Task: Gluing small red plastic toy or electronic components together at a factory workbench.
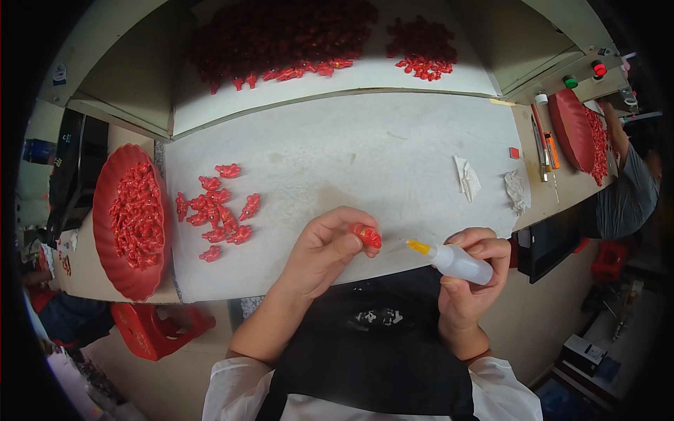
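Between the thumb and fingers of my left hand is a small glossy red figurine with a gold-yellow mark on it. My right hand grips a translucent white squeeze bottle, tilted so its yellow tip points left toward the figurine. A small gap separates tip and figurine. Both hands are over the front edge of the white paper on the bench. To the left on that paper lies a loose group of similar red figurines.
A red scalloped tray full of red pieces stands at left. Many more lie in the booth behind, in two piles. Crumpled tissues, a small red block and an orange-handled tool lie at right. A red stool stands below left.
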Demonstrator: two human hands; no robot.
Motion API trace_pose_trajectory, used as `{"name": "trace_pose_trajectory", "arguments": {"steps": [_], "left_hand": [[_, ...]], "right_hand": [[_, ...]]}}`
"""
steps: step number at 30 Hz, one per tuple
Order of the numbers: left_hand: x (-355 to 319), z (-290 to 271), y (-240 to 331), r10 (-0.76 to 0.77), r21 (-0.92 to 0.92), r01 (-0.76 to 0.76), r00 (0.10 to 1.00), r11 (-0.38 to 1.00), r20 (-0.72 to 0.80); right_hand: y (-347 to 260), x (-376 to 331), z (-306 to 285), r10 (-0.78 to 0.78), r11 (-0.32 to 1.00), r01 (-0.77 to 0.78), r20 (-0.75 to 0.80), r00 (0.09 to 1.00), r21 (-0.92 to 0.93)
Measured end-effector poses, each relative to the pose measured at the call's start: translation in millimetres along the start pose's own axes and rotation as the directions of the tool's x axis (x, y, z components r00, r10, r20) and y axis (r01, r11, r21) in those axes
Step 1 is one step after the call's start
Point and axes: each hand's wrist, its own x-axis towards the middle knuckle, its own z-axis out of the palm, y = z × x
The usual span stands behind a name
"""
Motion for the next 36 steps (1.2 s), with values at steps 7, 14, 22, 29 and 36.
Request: {"name": "trace_pose_trajectory", "arguments": {"steps": [7, 14, 22, 29, 36], "left_hand": [[1, 1, -2, 0.005, -0.108, 0.002, 0.998, 0.994, 0.064], [-2, 6, 0, -0.065, -0.072, 0.067, 0.997, 0.995, 0.035], [-2, 5, 0, -0.062, -0.071, 0.066, 0.997, 0.995, 0.053], [-2, 2, -1, -0.061, -0.097, 0.073, 0.991, 0.993, 0.119], [-1, -1, -1, -0.045, -0.113, 0.064, 0.986, 0.992, 0.161]], "right_hand": [[0, 3, -9, -0.207, 0.963, 0.222, 0.112, 0.972, -0.150], [-7, -1, -7, -0.278, 0.903, 0.357, 0.307, 0.910, -0.241], [-10, -1, -1, -0.305, 0.872, 0.413, 0.367, 0.879, -0.263], [-9, -1, -1, -0.308, 0.864, 0.423, 0.376, 0.874, -0.274], [-7, -1, 0, -0.328, 0.867, 0.430, 0.361, 0.873, -0.251]]}}
